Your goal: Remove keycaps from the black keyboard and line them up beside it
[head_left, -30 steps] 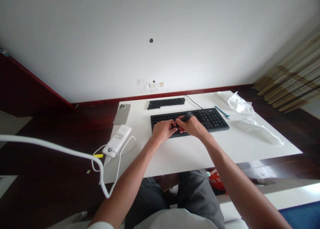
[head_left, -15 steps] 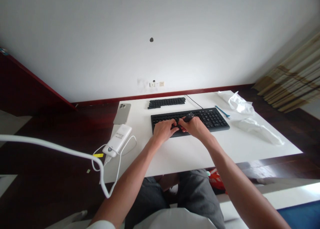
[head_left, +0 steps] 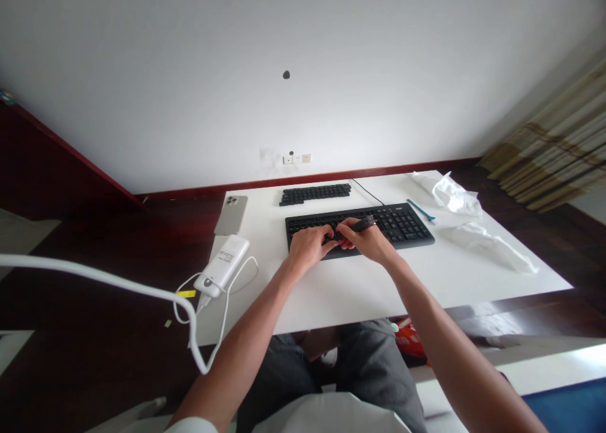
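A black keyboard [head_left: 407, 223] lies across the white table in front of me, and key caps look to be off its left part. My right hand [head_left: 367, 240] is closed around a dark tool with a thick black handle [head_left: 363, 224], held nearly level over the keyboard's middle; its tip is hidden by my fingers. Just left of it, my left hand [head_left: 310, 247] rests on the keyboard with fingers curled and thumb pointing toward the tool. What its fingertips grip, if anything, is hidden. Behind the keyboard, loose black key caps [head_left: 316, 194] lie in neat rows.
A blue stick-like tool [head_left: 420, 211] lies right of the keyboard, near two crumpled clear plastic bags [head_left: 452, 194]. At the left are a phone [head_left: 231, 215] and a white power bank [head_left: 222, 264] with a white cable [head_left: 142, 288] hanging across the view.
My right hand has tipped the tool's handle lower and to the right, so more of it shows. My left hand has hardly moved.
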The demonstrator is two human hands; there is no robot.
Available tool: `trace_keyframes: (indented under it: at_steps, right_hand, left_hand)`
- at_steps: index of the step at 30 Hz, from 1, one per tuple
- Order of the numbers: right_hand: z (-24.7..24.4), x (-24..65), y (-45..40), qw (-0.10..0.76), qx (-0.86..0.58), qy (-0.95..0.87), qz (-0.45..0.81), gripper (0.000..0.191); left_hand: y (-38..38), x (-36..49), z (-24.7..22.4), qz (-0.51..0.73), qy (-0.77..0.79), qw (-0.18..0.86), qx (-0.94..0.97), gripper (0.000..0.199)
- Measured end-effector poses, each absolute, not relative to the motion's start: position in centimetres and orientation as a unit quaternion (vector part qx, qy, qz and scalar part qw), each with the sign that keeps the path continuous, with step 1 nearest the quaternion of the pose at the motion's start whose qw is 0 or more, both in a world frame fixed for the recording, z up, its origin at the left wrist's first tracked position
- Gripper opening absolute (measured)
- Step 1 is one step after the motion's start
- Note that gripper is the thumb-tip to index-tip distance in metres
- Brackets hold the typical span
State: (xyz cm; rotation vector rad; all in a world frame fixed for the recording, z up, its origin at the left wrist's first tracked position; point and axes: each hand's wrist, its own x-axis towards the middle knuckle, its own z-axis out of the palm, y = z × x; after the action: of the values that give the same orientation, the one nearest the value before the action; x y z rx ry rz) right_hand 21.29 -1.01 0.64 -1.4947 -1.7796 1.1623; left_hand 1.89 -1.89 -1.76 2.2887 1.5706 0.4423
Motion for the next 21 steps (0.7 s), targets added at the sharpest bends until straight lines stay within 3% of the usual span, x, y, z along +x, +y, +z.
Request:
trace_keyframes:
  at_steps: [5, 16, 21]
  right_hand:
    - [-0.4, 21.5, -0.9, 0.318, -0.517, -0.646, 0.462, 0.037]
    - [-1.1, 21.7, -1.0, 0.331, -0.483, -0.678, 0.444, 0.041]
    - [-0.8, 21.4, -1.4, 0.304, -0.534, -0.715, 0.334, 0.023]
  left_hand:
    - [-1.8, 1.7, -1.7, 0.166, 0.545, 0.178, 0.803, 0.027]
    - [-1.6, 1.7, -1.8, 0.168, 0.55, 0.193, 0.795, 0.028]
    - [-1.8, 1.7, -1.5, 0.162, 0.555, 0.19, 0.793, 0.027]
